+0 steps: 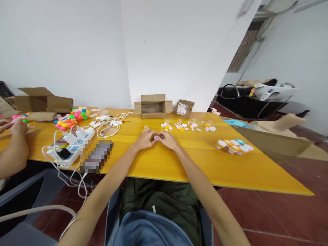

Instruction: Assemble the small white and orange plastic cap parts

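Note:
Both my hands meet over the middle of the yellow table (164, 164). My left hand (145, 139) and my right hand (167, 139) pinch a small whitish round piece (156, 137) between their fingertips. Just behind my left hand stands a small clear cup (146, 127). Beyond my right hand lie small white and orange round parts (182, 129) with several clear cups among them. Farther right, a cluster of clear jars with white, orange and teal lids (234, 147) sits on the table.
An open cardboard box (153, 108) and a smaller box (183, 108) stand at the back. To the left are a power strip (77, 147) with white cables, a blurred-out phone (96, 157) and colourful balls (69, 120). Another person's hands (17, 128) work at far left.

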`<action>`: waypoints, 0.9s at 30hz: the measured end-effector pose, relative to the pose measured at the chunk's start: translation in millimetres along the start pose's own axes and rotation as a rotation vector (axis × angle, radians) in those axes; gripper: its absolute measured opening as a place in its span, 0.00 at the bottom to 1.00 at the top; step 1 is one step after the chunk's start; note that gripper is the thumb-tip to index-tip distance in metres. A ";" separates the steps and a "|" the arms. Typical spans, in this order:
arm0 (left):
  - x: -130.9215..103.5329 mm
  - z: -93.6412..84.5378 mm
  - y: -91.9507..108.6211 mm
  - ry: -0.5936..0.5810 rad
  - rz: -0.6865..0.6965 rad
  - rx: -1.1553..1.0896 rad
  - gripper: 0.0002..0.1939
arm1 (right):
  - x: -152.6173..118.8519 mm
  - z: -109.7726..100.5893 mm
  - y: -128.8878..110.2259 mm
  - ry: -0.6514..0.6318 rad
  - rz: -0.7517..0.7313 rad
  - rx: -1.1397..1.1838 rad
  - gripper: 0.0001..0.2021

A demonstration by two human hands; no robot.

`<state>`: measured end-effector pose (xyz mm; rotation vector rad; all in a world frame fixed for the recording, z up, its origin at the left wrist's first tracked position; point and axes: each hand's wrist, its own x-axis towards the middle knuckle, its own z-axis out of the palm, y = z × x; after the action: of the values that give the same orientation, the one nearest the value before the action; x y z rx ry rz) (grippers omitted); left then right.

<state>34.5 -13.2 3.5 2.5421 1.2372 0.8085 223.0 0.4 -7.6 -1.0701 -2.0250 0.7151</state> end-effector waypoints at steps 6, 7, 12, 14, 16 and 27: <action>0.4 0.7 2.2 -0.005 -0.004 0.030 0.14 | 1.7 4.5 1.5 0.043 0.013 -0.016 0.05; 0.3 0.6 2.5 -0.002 -0.004 0.030 0.14 | 1.8 4.9 1.5 0.046 0.021 -0.010 0.05; -0.4 -1.0 4.5 0.007 0.003 0.017 0.13 | 1.7 2.1 1.1 0.005 0.054 0.090 0.08; -0.3 -1.6 5.3 0.005 0.006 0.012 0.12 | 1.8 -0.4 1.4 -0.011 0.062 0.130 0.08; 0.0 -1.9 5.9 0.006 0.007 0.008 0.12 | 2.4 -2.2 2.4 -0.018 0.061 0.147 0.06; 0.5 -1.9 6.3 0.005 0.010 0.027 0.10 | 4.3 0.0 6.5 0.068 0.033 0.012 0.06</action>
<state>37.9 -16.9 7.8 2.5710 1.2470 0.8066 224.3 7.3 -10.9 -1.1090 -1.9473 0.6972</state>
